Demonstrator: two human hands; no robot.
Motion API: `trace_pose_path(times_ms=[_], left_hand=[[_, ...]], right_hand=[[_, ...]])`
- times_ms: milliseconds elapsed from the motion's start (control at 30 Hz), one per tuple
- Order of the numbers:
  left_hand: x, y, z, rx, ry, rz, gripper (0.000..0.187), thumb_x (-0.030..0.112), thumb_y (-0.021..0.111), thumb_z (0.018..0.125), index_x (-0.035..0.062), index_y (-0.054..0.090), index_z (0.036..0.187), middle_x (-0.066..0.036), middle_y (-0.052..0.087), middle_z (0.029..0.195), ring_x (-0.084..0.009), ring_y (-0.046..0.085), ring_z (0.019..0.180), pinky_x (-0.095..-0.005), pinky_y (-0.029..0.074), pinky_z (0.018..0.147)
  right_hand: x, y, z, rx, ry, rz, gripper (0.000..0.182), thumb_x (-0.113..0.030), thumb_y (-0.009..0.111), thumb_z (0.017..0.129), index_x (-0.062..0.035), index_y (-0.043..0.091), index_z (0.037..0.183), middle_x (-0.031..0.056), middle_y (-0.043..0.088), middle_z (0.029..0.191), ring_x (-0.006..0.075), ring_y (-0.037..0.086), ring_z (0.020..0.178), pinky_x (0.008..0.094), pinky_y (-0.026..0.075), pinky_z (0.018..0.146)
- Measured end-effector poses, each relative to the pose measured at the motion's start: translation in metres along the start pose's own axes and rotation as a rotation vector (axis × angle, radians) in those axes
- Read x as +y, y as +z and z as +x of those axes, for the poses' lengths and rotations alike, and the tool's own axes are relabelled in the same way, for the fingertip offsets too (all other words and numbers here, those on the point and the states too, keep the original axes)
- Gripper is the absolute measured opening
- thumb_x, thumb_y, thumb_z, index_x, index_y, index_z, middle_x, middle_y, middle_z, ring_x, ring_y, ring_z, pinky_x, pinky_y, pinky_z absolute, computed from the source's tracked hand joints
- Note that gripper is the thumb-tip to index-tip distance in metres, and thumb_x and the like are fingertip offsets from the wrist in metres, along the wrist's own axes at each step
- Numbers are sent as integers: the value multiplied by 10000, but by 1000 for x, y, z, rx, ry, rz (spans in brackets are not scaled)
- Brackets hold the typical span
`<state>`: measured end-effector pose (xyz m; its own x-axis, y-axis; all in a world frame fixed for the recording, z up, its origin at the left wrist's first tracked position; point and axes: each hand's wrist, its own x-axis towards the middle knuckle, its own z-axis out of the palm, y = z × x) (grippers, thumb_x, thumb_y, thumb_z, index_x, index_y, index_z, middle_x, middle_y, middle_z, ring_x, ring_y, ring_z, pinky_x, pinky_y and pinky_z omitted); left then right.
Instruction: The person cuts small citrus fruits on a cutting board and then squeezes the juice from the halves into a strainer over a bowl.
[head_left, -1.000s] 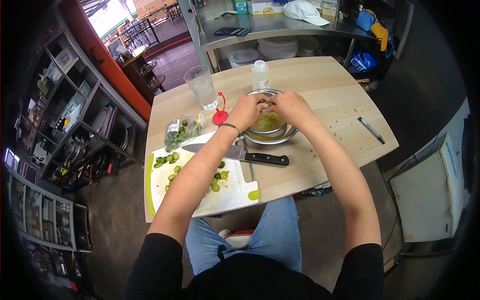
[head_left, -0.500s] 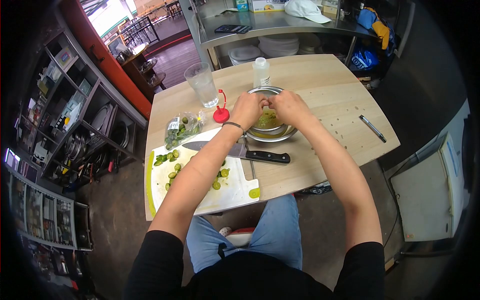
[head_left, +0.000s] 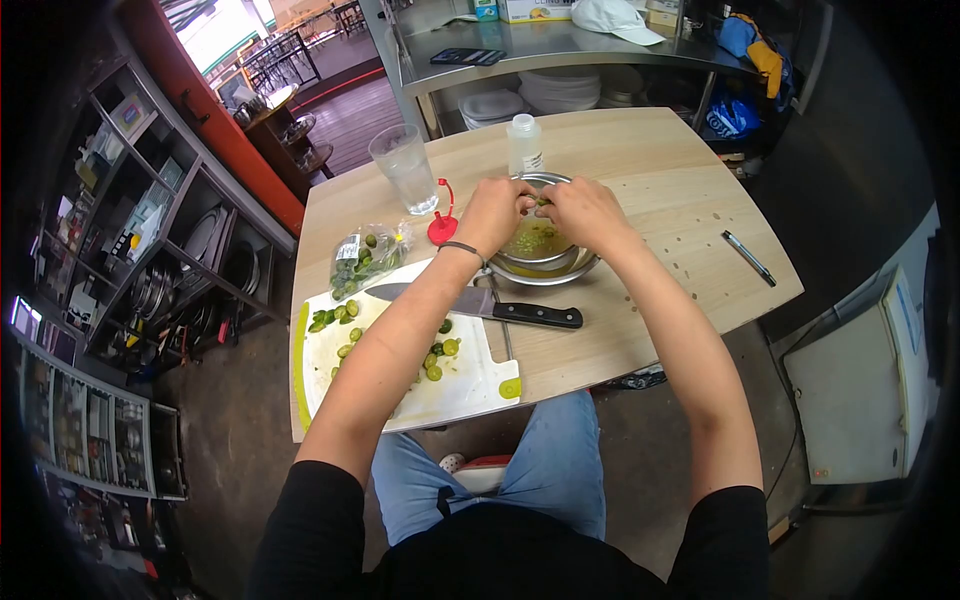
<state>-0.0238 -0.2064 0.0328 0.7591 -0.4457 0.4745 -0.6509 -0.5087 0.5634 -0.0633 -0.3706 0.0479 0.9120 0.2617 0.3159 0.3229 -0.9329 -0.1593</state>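
Table [head_left: 640, 170] of pale wood carries everything here, and the places below are told from the metal bowl [head_left: 545, 262] that stands near its middle. Left of the bowl and nearer the person lies a white cutting board [head_left: 470, 385] with a green edge, strewn with small green fruit halves [head_left: 440, 352]. A black-handled knife [head_left: 490, 308] lies just in front of the bowl, its blade over the board. Left of the bowl, a clear bag [head_left: 362, 258] of the same green fruit rests on the table. Behind the bowl and to the left stands a glass of water [head_left: 405, 168]; directly behind it stands a small clear bottle [head_left: 523, 145]. A red cap [head_left: 441, 230] lies just left of the bowl. Well to the right lies a pen [head_left: 749, 258].

Both hands meet over the bowl's far rim. The left hand [head_left: 492, 213] and the right hand [head_left: 585, 212] have their fingers curled in, pinching a small green piece [head_left: 541, 203] between the fingertips, above the yellow-green pulp inside the bowl. How tightly each hand presses cannot be told.
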Motion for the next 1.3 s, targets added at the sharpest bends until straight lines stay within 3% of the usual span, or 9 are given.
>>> trace_pose_path(times_ms=[67,133,167,633,767,1067,1133,1233,1300], left_hand=[[-1,1,-1,-5,-30,34,123,44,643,828,39,724,920,-220,657,794,-382,652,738,-428,524,697],[-2,3,-2,8,7,88,145,11,597,856,-3,714,941,-174,669,689,-208,664,577,-321,524,593],[-2,4,-2,8,7,87,145,11,597,856,-3,714,941,-174,669,689,-208,664,577,-321,524,593],[7,5,-3,88,22,170,124,93,630,851,54,736,902,-180,637,639,-308,644,570,-374,509,593],[6,8,0,156,48,172,123,81,629,850,47,735,903,-192,645,671,-342,636,587,-379,508,602],[8,3,3,200,26,-43,148,92,643,857,29,717,968,-183,669,727,-271,666,623,-354,522,625],[3,1,-3,-26,85,56,161,103,645,854,30,713,981,-190,677,777,-308,669,674,-363,527,667],[10,1,-5,184,133,37,181,108,643,847,40,710,1001,-193,679,808,-356,659,729,-382,526,711],[10,3,-10,65,35,47,184,108,643,835,39,710,992,-204,674,846,-388,638,816,-411,509,763]], right_hand=[[2,3,1,13,-25,-6,217,-250,691,828,-39,718,867,194,678,831,354,671,792,439,534,697],[2,5,3,18,-83,-19,218,-261,686,827,-50,721,865,190,671,810,353,669,786,446,530,699],[3,6,3,17,-82,-20,218,-261,686,827,-50,721,865,190,671,810,353,669,786,446,530,699],[-3,-1,-1,79,-46,32,228,-42,623,755,-95,725,952,203,664,776,372,663,781,455,529,718],[-4,-6,0,107,-38,46,237,-50,630,759,-104,723,970,201,662,767,374,662,770,457,532,701],[-3,-14,-1,149,28,102,160,-151,636,831,-83,708,956,205,662,786,376,659,782,460,537,688],[-1,-2,-8,3,-34,30,191,-241,615,886,-81,689,959,208,663,811,386,645,791,476,513,690],[-11,-14,-10,73,75,94,204,-258,615,884,-83,689,957,198,671,858,373,650,825,475,515,711],[0,2,-12,-34,50,-8,201,-255,618,883,-80,693,948,186,675,860,362,656,833,471,520,715]])
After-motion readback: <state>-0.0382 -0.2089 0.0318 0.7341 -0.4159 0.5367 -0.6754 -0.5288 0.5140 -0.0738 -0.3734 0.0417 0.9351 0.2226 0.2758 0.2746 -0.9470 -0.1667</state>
